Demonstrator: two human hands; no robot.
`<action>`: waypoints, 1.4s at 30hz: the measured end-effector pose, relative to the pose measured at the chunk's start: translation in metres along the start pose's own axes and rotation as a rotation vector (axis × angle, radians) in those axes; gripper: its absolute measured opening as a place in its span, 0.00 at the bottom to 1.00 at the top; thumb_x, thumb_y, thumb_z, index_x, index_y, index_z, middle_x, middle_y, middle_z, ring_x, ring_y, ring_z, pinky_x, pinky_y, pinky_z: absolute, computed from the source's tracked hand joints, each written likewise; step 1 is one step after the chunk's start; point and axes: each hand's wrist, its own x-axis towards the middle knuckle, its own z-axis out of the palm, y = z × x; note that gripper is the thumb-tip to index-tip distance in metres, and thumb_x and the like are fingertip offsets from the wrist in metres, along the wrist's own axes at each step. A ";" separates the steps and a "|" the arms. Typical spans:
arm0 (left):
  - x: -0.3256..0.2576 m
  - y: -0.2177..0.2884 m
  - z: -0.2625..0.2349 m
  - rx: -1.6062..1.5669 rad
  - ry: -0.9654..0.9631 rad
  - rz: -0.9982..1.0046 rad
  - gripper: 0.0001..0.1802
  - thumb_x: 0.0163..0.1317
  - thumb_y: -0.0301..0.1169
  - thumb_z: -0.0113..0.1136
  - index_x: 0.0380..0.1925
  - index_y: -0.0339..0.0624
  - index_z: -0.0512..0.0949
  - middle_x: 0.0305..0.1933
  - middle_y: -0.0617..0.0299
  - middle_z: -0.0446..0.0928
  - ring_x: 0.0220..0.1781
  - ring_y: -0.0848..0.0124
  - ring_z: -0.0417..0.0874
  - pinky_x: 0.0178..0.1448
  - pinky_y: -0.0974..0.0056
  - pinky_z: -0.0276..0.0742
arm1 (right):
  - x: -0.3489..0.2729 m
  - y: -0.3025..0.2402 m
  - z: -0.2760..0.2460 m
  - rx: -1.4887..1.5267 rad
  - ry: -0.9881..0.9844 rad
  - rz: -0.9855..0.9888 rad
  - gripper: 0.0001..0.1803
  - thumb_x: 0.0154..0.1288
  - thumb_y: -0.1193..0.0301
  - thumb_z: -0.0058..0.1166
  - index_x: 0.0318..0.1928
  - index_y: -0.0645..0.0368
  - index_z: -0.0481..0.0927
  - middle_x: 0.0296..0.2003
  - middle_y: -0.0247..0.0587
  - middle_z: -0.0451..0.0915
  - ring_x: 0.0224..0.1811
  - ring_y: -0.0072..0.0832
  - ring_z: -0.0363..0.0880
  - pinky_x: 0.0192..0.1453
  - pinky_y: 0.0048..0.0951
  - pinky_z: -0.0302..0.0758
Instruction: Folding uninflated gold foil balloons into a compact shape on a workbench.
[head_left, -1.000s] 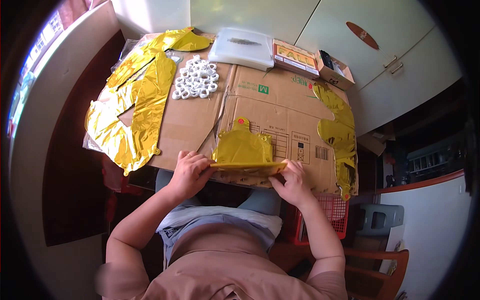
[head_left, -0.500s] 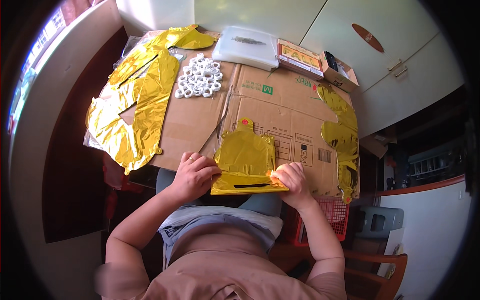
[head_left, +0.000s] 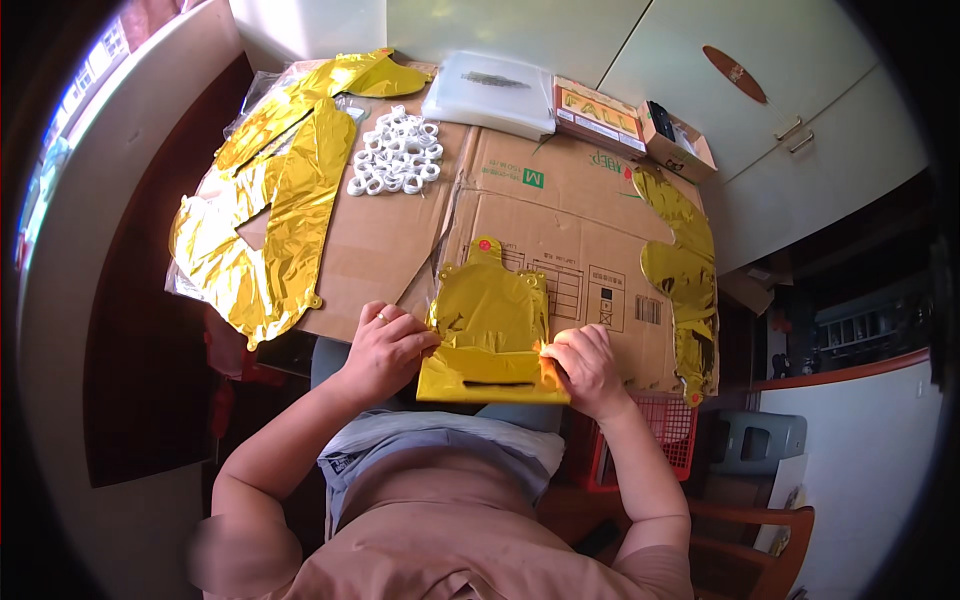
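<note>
A flat gold foil balloon (head_left: 490, 310) lies at the near edge of the cardboard, its rounded tab with a red dot pointing away from me. Its near part is folded across into a straight band with a dark slit-like mark, hanging a little over the edge toward my lap. My left hand (head_left: 392, 345) is closed on the left end of the fold, fingers bent and a ring on one of them. At the right end, my right hand (head_left: 588, 368) pinches the foil between thumb and fingers. The fingertips of both hands are partly hidden.
Brown cardboard (head_left: 390, 240) covers the table. More gold foil balloons (head_left: 295, 200) lie at the left, another (head_left: 685, 265) along the right edge. White ring-shaped coils (head_left: 398, 155) are heaped behind. A clear plastic box (head_left: 490, 95) and small cartons (head_left: 600, 118) stand at the back.
The folded band has tipped down and toward me, so more of its face shows and its lower edge hangs lower. Both hands keep their hold, nearly in place.
</note>
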 end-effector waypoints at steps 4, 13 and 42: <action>0.001 0.002 -0.002 -0.012 -0.018 -0.035 0.11 0.48 0.28 0.72 0.34 0.50 0.84 0.36 0.70 0.78 0.44 0.68 0.77 0.57 0.58 0.64 | 0.001 0.003 0.001 0.054 -0.044 0.038 0.10 0.54 0.74 0.63 0.38 0.54 0.78 0.34 0.37 0.75 0.39 0.39 0.74 0.48 0.39 0.68; 0.010 0.018 -0.015 0.008 -0.198 -0.371 0.09 0.56 0.35 0.70 0.31 0.43 0.83 0.39 0.61 0.76 0.48 0.58 0.73 0.58 0.53 0.61 | 0.022 -0.001 -0.008 0.177 -0.399 0.526 0.11 0.68 0.65 0.58 0.42 0.61 0.81 0.42 0.47 0.79 0.49 0.46 0.78 0.57 0.43 0.71; 0.007 0.017 -0.004 0.031 -0.097 -0.333 0.08 0.61 0.34 0.66 0.28 0.45 0.77 0.29 0.62 0.75 0.42 0.59 0.75 0.54 0.53 0.60 | 0.031 -0.001 -0.015 0.412 -0.468 0.721 0.13 0.63 0.67 0.62 0.35 0.68 0.83 0.32 0.50 0.82 0.36 0.37 0.83 0.43 0.38 0.78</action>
